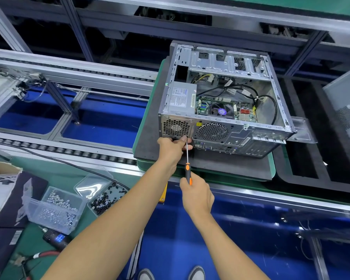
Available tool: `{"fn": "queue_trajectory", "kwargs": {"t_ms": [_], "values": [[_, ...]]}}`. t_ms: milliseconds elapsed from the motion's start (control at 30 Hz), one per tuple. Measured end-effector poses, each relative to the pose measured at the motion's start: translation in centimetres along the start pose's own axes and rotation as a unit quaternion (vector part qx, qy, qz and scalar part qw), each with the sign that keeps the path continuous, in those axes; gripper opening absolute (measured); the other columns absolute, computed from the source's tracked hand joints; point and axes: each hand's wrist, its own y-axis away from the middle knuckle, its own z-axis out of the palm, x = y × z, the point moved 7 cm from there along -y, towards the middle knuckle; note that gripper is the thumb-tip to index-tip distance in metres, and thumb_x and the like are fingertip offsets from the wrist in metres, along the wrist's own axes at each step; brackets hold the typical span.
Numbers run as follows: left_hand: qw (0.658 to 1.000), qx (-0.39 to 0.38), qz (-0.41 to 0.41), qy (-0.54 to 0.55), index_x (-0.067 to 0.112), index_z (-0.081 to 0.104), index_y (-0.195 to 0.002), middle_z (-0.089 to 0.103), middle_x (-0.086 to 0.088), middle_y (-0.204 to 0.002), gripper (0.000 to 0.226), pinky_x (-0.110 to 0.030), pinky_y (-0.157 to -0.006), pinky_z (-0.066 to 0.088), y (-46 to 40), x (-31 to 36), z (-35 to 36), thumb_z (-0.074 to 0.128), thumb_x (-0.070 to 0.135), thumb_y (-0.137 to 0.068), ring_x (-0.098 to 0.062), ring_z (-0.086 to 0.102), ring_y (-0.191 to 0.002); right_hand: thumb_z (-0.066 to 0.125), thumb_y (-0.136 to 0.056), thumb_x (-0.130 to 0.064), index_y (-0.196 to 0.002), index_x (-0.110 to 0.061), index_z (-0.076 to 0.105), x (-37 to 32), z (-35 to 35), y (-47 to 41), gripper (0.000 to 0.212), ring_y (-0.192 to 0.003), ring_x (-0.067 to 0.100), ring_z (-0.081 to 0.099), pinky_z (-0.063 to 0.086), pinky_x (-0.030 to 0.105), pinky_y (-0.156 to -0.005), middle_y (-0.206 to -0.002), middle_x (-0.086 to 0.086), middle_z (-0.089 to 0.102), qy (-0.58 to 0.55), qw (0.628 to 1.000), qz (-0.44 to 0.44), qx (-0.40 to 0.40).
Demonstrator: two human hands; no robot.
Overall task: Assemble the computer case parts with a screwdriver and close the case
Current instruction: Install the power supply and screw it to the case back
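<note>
case point(226, 102) open side up on the dark mat point(150, 126), rear facing worker | right hand point(196, 194) grips screwdriver point(188, 158), tip at psu corner | left hand point(171, 148) fingers pinched at tip, likely steadying a screw

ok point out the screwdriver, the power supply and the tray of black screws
screwdriver point(188, 172): head view, on its orange-and-black handle
power supply point(181, 98): head view, on its labelled top face
tray of black screws point(106, 200): head view, on the screw pile
</note>
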Motion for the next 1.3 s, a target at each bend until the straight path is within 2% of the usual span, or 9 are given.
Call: {"fn": "queue_trajectory", "kwargs": {"t_ms": [200,433,533,600,733,833,1000,1167,1300], "values": [[1.0,0.007,0.019,0.012,0.01,0.031,-0.117,0.076,0.01,-0.072,0.032,-0.025,-0.071,0.044,0.5,0.2,0.0,0.059,0.017,-0.103,-0.006,0.072,-0.065,0.048,-0.085,-0.031,-0.062,-0.022,0.031,0.0,0.0,0.1,0.029,-0.053,0.017,0.033,0.028,0.033,-0.053,-0.054,-0.004,0.039,-0.001,1.0,0.011,0.006],[0.999,0.002,0.027,0.024,0.017,0.032,-0.107,0.074,0.017,-0.069,0.026,-0.019,-0.058,0.046,0.7,0.2,-0.1,0.058,0.018,-0.103,-0.003,0.071,-0.064,0.049,-0.088,-0.03,-0.063,-0.022,0.032,0.0,0.2,-0.1,0.032,-0.054,0.017,0.035,0.03,0.033,-0.054,-0.056,-0.004,0.041,0.005,1.0,0.015,0.001],[0.998,-0.001,0.012,0.065,0.023,0.03,-0.095,0.077,0.005,-0.076,0.03,-0.02,-0.055,0.048,0.7,0.0,-0.2,0.059,0.015,-0.102,-0.009,0.075,-0.072,0.049,-0.089,-0.03,-0.062,-0.022,0.032,0.0,0.1,0.0,0.033,-0.054,0.017,0.036,0.031,0.033,-0.055,-0.055,-0.005,0.042,0.004,1.0,0.011,0.003],[0.994,-0.014,-0.004,0.11,0.022,0.029,-0.095,0.078,-0.003,-0.084,0.034,-0.02,-0.055,0.051,0.8,-0.1,-0.1,0.06,0.011,-0.101,-0.014,0.076,-0.077,0.049,-0.088,-0.03,-0.062,-0.023,0.032,0.0,0.1,0.0,0.032,-0.054,0.017,0.037,0.03,0.033,-0.055,-0.055,-0.005,0.042,0.005,1.0,0.009,0.005],[0.979,-0.039,-0.051,0.192,0.022,0.03,-0.097,0.078,-0.009,-0.094,0.039,-0.028,-0.073,0.053,1.2,-0.6,0.2,0.066,0.008,-0.097,-0.018,0.077,-0.084,0.049,-0.087,-0.03,-0.062,-0.022,0.032,-0.1,0.0,0.0,0.031,-0.053,0.017,0.036,0.03,0.033,-0.054,-0.055,-0.004,0.042,0.006,1.0,0.012,0.011],[0.975,-0.027,-0.072,0.209,0.02,0.031,-0.096,0.076,-0.014,-0.106,0.039,-0.027,-0.074,0.054,1.7,-1.4,0.1,0.068,0.008,-0.095,-0.017,0.076,-0.086,0.048,-0.087,-0.029,-0.061,-0.022,0.032,0.3,0.6,0.5,0.031,-0.053,0.017,0.035,0.028,0.033,-0.052,-0.054,-0.004,0.041,0.004,1.0,0.023,0.003],[0.984,0.01,-0.081,0.155,0.018,0.032,-0.096,0.078,-0.012,-0.098,0.038,-0.027,-0.064,0.061,2.3,-3.0,-1.0,0.068,0.006,-0.094,-0.019,0.077,-0.083,0.043,-0.082,-0.035,-0.061,-0.023,0.032,1.3,1.8,1.8,0.027,-0.052,0.016,0.034,0.027,0.032,-0.052,-0.054,-0.005,0.04,-0.012,0.999,0.042,-0.024],[0.993,0.036,-0.056,0.098,0.019,0.033,-0.091,0.075,-0.017,-0.102,0.039,-0.028,-0.061,0.061,2.2,-2.6,-1.3,0.068,0.002,-0.092,-0.019,0.077,-0.077,0.05,-0.087,-0.033,-0.061,-0.022,0.032,1.6,2.0,1.6,0.034,-0.053,0.017,0.034,0.027,0.033,-0.053,-0.055,-0.005,0.04,-0.023,0.997,0.061,-0.031],[0.996,0.046,-0.045,0.07,0.019,0.035,-0.09,0.072,-0.02,-0.107,0.039,-0.03,-0.065,0.061,1.9,-2.6,-1.1,0.069,-0.001,-0.091,-0.021,0.077,-0.078,0.05,-0.086,-0.034,-0.062,-0.022,0.03,1.7,2.1,1.5,0.033,-0.055,0.017,0.032,0.027,0.033,-0.055,-0.057,-0.006,0.038,-0.039,0.996,0.07,-0.045]]}}
